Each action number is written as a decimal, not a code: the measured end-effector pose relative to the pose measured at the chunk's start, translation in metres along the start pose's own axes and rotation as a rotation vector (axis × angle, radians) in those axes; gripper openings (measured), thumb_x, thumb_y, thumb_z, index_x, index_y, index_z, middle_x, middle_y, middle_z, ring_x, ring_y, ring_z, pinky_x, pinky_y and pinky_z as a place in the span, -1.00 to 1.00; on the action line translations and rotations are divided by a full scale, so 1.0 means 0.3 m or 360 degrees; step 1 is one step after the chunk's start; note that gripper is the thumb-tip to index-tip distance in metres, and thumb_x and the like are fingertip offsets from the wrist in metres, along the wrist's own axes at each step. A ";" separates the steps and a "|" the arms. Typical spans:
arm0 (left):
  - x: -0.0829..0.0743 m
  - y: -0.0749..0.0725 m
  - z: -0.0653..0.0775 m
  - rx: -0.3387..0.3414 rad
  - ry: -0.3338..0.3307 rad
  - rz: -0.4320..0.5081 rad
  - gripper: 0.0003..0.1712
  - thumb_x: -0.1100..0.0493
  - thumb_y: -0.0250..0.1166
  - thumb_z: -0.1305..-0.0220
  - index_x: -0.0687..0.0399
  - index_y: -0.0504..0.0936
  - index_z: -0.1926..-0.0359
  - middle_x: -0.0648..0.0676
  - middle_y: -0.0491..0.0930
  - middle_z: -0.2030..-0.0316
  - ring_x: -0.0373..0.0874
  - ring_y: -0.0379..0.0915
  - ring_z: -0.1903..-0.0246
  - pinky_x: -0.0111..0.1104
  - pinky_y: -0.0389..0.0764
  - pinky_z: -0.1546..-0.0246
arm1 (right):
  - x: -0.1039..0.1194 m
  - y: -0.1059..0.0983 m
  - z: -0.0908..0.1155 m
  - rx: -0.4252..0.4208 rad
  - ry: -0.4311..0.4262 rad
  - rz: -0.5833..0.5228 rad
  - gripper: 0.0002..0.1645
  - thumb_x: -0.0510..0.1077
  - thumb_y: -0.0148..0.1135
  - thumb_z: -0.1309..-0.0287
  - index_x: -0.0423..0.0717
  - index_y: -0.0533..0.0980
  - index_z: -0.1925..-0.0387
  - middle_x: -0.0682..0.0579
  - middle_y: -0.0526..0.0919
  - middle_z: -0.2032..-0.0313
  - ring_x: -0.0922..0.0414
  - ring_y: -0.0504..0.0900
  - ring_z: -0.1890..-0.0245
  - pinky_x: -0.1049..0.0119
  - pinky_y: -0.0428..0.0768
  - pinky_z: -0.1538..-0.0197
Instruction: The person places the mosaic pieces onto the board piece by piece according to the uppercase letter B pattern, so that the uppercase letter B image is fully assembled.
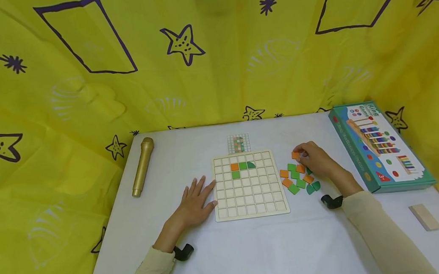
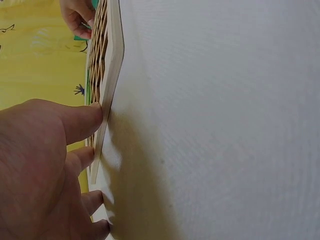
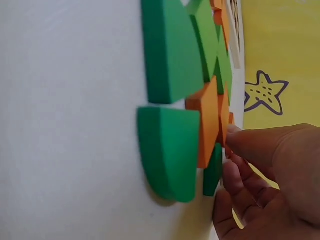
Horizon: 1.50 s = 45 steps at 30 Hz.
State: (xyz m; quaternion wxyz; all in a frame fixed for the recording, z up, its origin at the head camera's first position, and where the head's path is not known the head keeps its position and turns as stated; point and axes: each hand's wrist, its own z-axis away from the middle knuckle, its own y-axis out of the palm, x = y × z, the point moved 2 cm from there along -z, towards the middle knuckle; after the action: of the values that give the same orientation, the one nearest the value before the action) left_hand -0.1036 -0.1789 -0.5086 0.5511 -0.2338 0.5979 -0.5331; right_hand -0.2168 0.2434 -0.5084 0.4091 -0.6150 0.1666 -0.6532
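Note:
A wooden grid board (image 1: 251,193) lies flat, with an orange square tile (image 1: 234,167), two light green squares and a dark green quarter-round tile (image 1: 250,165) set in its upper cells. My left hand (image 1: 194,203) rests spread beside it, thumb and index fingertip touching its left edge. To the right of the board, my right hand (image 1: 317,159) pinches an orange square tile (image 1: 295,155) between thumb and fingers, at the far side of a loose group of tiles. That group holds orange squares, light green squares (image 1: 293,189) and dark green quarter-rounds (image 3: 169,152).
A small pattern card (image 1: 238,143) showing a coloured figure lies just beyond the board. A gold microphone (image 1: 143,167) is at the left. At the right are a green toy box (image 1: 382,147) and a small wooden block (image 1: 425,217). A yellow patterned cloth (image 1: 215,82) hangs behind the table.

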 end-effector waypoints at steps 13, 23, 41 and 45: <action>0.004 0.006 -0.001 0.0011 -0.0025 -0.0008 -0.27 -0.21 0.03 -0.50 -0.20 0.11 -0.58 0.17 -0.15 -0.56 0.20 -0.39 -0.52 0.16 -0.26 -0.41 | 0.036 0.045 -0.005 -0.0025 -0.0070 0.0024 -0.65 -0.27 0.08 -0.45 -0.36 0.42 -0.17 -0.28 0.39 -0.01 -0.15 0.47 0.01 -0.08 0.48 -0.13; 0.009 0.011 -0.004 0.0021 -0.0040 -0.0001 -0.26 -0.22 0.03 -0.50 -0.22 0.11 -0.58 0.15 -0.16 -0.57 0.18 -0.40 -0.52 0.15 -0.27 -0.42 | 0.148 0.090 -0.015 0.0042 -0.0195 -0.0057 -0.67 -0.27 0.09 -0.45 -0.33 0.43 -0.16 -0.25 0.39 -0.05 -0.08 0.44 0.06 -0.01 0.48 -0.08; 0.003 0.006 -0.001 -0.0009 0.0009 0.0010 -0.29 -0.18 0.04 -0.51 -0.17 0.14 -0.57 0.20 -0.13 -0.56 0.23 -0.37 -0.51 0.19 -0.24 -0.40 | 0.319 0.272 -0.026 0.0094 -0.0465 0.0114 -0.84 -0.25 0.20 -0.39 -0.11 0.56 0.03 0.00 0.50 0.00 0.03 0.52 -0.03 0.06 0.51 -0.11; 0.002 0.002 0.000 -0.0008 -0.0005 0.0027 -0.28 -0.18 0.05 -0.50 -0.17 0.14 -0.57 0.19 -0.13 -0.56 0.23 -0.37 -0.51 0.19 -0.25 -0.40 | 0.331 0.281 -0.020 0.0085 -0.0505 0.0128 -0.85 -0.28 0.19 -0.39 -0.11 0.56 0.05 0.00 0.51 0.01 0.03 0.51 -0.01 0.04 0.50 -0.09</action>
State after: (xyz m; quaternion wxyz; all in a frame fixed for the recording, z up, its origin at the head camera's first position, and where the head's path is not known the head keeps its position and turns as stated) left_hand -0.1035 -0.1791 -0.5094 0.5561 -0.2309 0.6002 -0.5265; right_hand -0.1855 0.1169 -0.5039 0.4723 -0.6921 0.1070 -0.5353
